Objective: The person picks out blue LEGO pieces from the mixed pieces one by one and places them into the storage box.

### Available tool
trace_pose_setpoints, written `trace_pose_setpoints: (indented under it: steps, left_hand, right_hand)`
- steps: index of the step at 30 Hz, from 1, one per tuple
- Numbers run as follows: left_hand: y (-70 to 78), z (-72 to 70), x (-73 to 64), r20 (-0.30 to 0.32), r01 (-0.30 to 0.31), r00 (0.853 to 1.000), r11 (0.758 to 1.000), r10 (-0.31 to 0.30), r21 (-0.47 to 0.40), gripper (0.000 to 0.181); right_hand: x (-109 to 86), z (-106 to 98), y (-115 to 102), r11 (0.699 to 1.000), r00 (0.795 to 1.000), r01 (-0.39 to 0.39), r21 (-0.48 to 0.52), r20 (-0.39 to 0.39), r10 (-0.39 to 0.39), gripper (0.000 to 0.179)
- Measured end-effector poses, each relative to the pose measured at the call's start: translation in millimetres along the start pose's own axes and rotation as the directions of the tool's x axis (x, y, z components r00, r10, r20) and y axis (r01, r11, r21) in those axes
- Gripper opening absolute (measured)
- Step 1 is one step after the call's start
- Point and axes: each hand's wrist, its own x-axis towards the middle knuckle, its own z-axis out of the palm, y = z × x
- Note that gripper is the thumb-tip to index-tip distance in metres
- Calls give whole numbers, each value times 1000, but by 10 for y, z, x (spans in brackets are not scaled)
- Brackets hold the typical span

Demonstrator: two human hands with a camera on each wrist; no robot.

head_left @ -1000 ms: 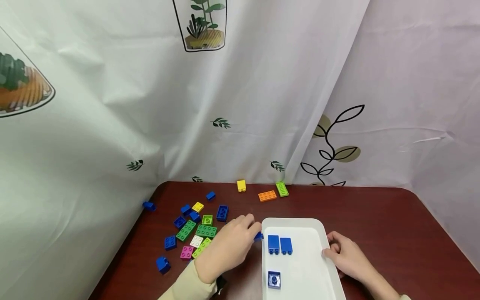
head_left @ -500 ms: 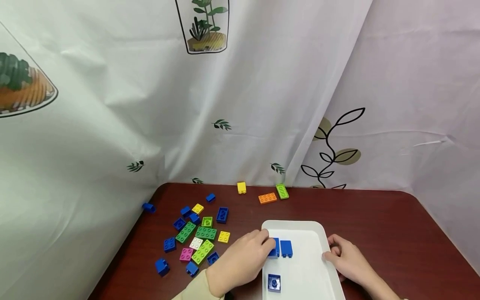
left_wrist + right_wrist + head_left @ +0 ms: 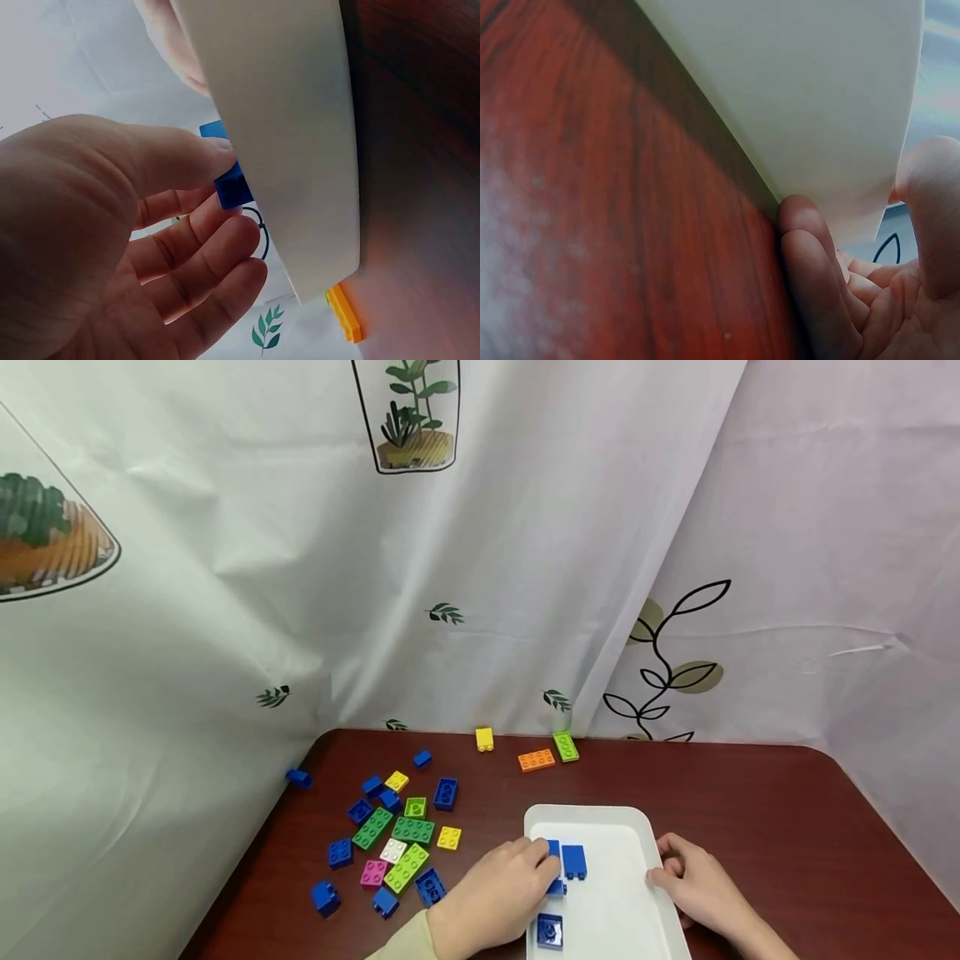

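Observation:
My left hand [image 3: 498,893] reaches over the left rim of a white tray [image 3: 618,902]. Between thumb and fingers it pinches a blue toy brick [image 3: 556,888], which also shows in the left wrist view as a blue block [image 3: 235,192] by the tray wall [image 3: 289,135]. Just beyond the fingers, a partly hidden blue brick [image 3: 554,848] lies in the tray beside another blue brick [image 3: 574,862]. Nearer to me is a square blue brick [image 3: 550,932]. My right hand [image 3: 701,881] grips the tray's right side, thumb at the rim, with fingers [image 3: 810,262] low against the outer wall.
Left of the tray, loose bricks are scattered on the dark red table [image 3: 795,843], among them a green brick [image 3: 412,830], a pink brick [image 3: 374,873] and several blue ones. An orange brick [image 3: 536,761] lies behind the tray. A printed curtain [image 3: 510,568] hangs beyond the table.
My left hand has carried the blue brick from outside the tray's left rim into the tray, then toward its near end. My right hand keeps its grip on the tray.

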Motion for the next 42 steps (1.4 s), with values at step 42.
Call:
trace_pose_setpoints:
  steps: [42]
  left_hand:
    - [-303,44,-46,-64,143,986,982,-152,-125,96]
  right_hand:
    - [12,11,1,1000,1000,-3,-8,-17,3,23]
